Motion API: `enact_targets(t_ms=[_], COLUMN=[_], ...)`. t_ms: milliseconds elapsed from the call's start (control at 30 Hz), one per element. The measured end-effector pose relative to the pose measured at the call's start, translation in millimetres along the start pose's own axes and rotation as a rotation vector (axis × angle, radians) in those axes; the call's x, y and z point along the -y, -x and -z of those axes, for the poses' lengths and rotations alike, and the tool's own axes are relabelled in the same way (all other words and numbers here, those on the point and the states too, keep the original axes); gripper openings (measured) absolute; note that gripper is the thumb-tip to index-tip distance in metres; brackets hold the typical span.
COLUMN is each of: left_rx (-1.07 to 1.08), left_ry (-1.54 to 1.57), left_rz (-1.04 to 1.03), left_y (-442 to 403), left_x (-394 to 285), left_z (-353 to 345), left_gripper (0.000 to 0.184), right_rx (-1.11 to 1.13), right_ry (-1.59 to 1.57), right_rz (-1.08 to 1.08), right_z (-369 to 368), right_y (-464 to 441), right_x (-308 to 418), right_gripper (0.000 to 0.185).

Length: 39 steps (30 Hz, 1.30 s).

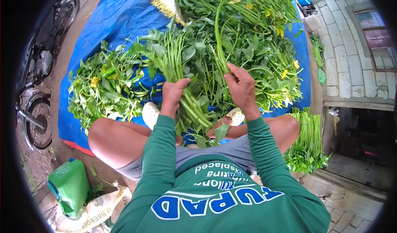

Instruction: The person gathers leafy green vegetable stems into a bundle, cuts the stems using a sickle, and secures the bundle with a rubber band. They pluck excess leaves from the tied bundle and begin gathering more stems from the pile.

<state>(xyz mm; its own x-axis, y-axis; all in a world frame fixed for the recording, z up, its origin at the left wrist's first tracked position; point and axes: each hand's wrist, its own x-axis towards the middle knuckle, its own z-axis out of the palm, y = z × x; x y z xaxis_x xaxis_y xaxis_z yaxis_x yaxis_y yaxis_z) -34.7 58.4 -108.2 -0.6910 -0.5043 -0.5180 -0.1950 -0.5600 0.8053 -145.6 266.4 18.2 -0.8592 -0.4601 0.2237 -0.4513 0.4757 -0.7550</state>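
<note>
My left hand [173, 93] is closed around a bunch of leafy water spinach [172, 61], its cut stem ends pointing down toward my lap. To its right, my right hand [240, 84] pinches a long green water spinach stem [218, 30] that stands up from my fingers. Beyond both hands spreads a large heap of loose water spinach [264, 51], with some yellow leaves in it. On the left lies a smaller leafy pile [107, 90]. The lower part of the held bunch hangs between my bent knees.
A blue tarp [97, 30] lies under the greens. Neatly stacked stems [308, 134] rest beside my right knee. At lower left stand a green jug [72, 185] and a printed sack [99, 210]. A motorcycle [39, 67] is at the left, a block wall [347, 47] at the right.
</note>
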Motion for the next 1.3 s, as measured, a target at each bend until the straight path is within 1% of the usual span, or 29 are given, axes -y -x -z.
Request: enact_targets(t_ms=[33,67,133,167,233,267,300,333,367,400,467,500,600,633,733,767,800,833,867,900,933,967,1033,1067,1133,1167,1200,1267,1300], left_rx=[0.017,0.029,0.111,0.139,0.184,0.205,0.270,0.305,0.311,0.323,0.266,0.236,-0.046,-0.075,0.105,0.087,0.109,0.130,0.151,0.161,0.200,0.242,0.340,0.405,0.308,0.219,0.228,0.103,0.052], left_ry=[0.020,0.039,0.230,0.204,0.360,0.435,0.480,0.444,0.471,0.501,0.473,0.459,0.155,0.085,-0.031,-0.019,-0.034,-0.048,-0.062,-0.095,-0.121,-0.146,-0.150,-0.145,-0.055,-0.027,-0.041,-0.058,-0.084], left_rz=[0.015,0.039,0.167,0.186,0.310,0.387,0.494,0.526,0.569,0.595,0.522,0.489,0.026,0.010,0.395,0.380,0.374,0.368,0.357,0.319,0.326,0.327,0.294,0.303,0.406,0.358,0.317,0.252,0.193], left_y=[1,5,0,-12,-17,-13,-14,-13,-10,-15,-15,-10,2,0,-3,1,7,12,14,16,22,29,40,44,58,61,53,43,37], left_x=[1,5,28,51,67,77,81,86,92,95,103,104,107,109,94,86,71,56,41,30,15,-3,-23,-32,-50,-55,-59,-81,-89], left_z=[-5,-5,-2,7,13,17,23,28,31,30,26,22,7,4,27,26,25,22,19,16,14,10,1,-1,-2,-2,11,27,38], left_gripper=[0.023,0.022,0.022,0.025,0.028,0.029,0.029,0.030,0.033,0.036,0.040,0.042,0.050,0.038,0.029,0.023,0.024,0.025,0.026,0.027,0.025,0.024,0.022,0.024,0.027,0.028,0.030,0.032,0.031], right_rx=[0.041,0.152,0.364,0.394,0.450,0.466,0.478,0.488,0.472,0.493,0.533,0.596,0.720,0.724,0.929,0.855,0.783,0.408,0.230,0.108,0.034,-0.044,-0.008,-0.028,0.231,0.352,0.470,0.133,0.126], right_ry=[-0.068,-0.074,-0.082,-0.092,-0.110,-0.123,-0.137,-0.152,-0.018,0.018,0.098,0.045,0.016,0.081,0.060,0.013,-0.034,-0.147,-0.279,-0.343,-0.429,-0.357,-0.415,-0.512,-0.715,-0.796,-0.875,-0.928,-0.770], right_rz=[-0.018,-0.054,-0.134,-0.215,-0.371,-0.388,-0.411,-0.440,-0.418,-0.402,-0.374,-0.471,-0.590,-0.506,-0.446,-0.409,-0.378,-0.288,-0.388,-0.313,-0.355,-0.229,-0.294,-0.236,-0.282,-0.386,-0.490,-0.462,-0.484], right_z=[-19,-37,-64,-73,-88,-90,-91,-91,-91,-94,-98,-92,-98,-107,-113,-108,-102,-108,-106,-101,-102,-107,-128,-156,-155,-134,-110,-89,-84], right_y=[8,19,46,54,64,69,72,78,82,86,97,91,87,93,94,86,78,62,32,2,-27,-55,-102,-121,-138,-145,-152,-167,-170], right_x=[-8,-16,-23,-31,-42,-45,-48,-49,-53,-54,-55,-40,-41,-46,-54,-58,-63,-74,-69,-60,-50,-53,-70,-95,-70,-51,-36,-49,-76], right_gripper=[0.037,0.037,0.037,0.038,0.041,0.040,0.039,0.039,0.041,0.042,0.044,0.048,0.047,0.044,0.043,0.037,0.036,0.038,0.038,0.035,0.032,0.034,0.036,0.038,0.036,0.035,0.033,0.033,0.032])
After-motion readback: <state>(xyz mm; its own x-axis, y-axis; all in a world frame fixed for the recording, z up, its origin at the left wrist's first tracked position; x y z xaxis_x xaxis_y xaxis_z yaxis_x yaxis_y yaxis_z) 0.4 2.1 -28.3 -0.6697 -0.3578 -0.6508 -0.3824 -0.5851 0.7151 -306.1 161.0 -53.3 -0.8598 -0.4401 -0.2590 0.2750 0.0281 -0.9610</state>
